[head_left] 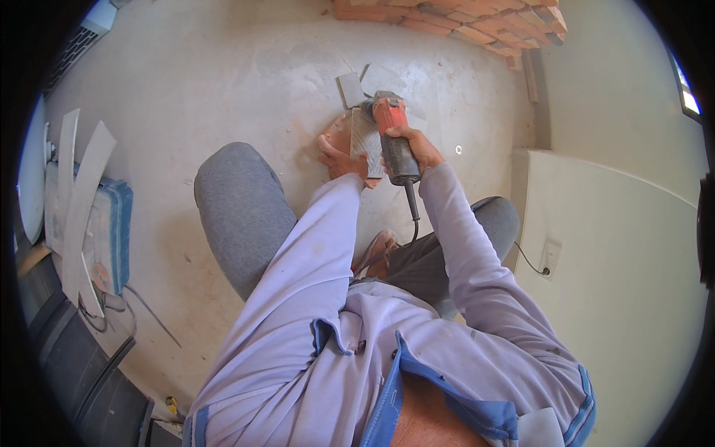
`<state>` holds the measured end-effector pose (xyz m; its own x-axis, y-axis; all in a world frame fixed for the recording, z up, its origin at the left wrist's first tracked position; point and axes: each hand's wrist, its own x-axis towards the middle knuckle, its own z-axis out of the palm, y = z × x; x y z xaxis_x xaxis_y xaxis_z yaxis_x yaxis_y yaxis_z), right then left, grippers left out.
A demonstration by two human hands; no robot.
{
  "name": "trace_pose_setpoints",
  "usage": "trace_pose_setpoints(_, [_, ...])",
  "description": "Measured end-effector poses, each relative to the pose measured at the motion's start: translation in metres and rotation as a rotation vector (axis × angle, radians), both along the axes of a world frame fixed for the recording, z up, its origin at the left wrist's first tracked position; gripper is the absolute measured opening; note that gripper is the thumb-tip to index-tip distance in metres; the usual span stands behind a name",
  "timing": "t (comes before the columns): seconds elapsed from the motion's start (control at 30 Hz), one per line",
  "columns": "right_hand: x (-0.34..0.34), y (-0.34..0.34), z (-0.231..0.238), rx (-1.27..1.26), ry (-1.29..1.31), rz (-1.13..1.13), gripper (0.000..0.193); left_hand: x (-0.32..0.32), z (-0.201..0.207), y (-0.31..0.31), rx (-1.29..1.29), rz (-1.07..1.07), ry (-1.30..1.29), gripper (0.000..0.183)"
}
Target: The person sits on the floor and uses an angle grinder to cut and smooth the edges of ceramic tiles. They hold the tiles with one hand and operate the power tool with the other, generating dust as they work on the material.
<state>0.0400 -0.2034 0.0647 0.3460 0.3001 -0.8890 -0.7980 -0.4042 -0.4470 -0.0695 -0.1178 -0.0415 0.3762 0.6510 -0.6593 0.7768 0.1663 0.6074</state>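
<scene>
My right hand (418,147) grips the body of a red and black angle grinder (390,115), its head pointing away from me. The grinder's disc is mostly hidden at the far end, by the edge of a grey ridged tile piece (360,132). My left hand (342,160) holds that tile piece from the near left side; some of its fingers are hidden. Beneath the tile lies a reddish brick-coloured piece (337,135). A black cord (412,203) runs from the grinder's back end down between my legs. Just beyond the grinder head rests a small grey tile offcut (351,89).
Stacked red bricks (454,22) stand at the far wall. To the right is a pale wall panel with a socket (550,258) and a plugged-in cord. Long pale strips (88,201) lean on a blue case (119,231) at left. Dusty concrete floor (238,82) surrounds the work.
</scene>
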Motion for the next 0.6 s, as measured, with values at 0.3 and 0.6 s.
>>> trace_pose_setpoints(0.3, [-0.003,0.007,0.000,-0.002,-0.022,-0.049,0.048,0.000,0.008,0.006,-0.111,0.004,-0.035,0.113])
trace_pose_setpoints(0.6, [-0.001,0.011,0.001,-0.021,-0.051,-0.031,0.048,-0.002,0.004,0.002,-0.013,0.002,-0.084,0.107])
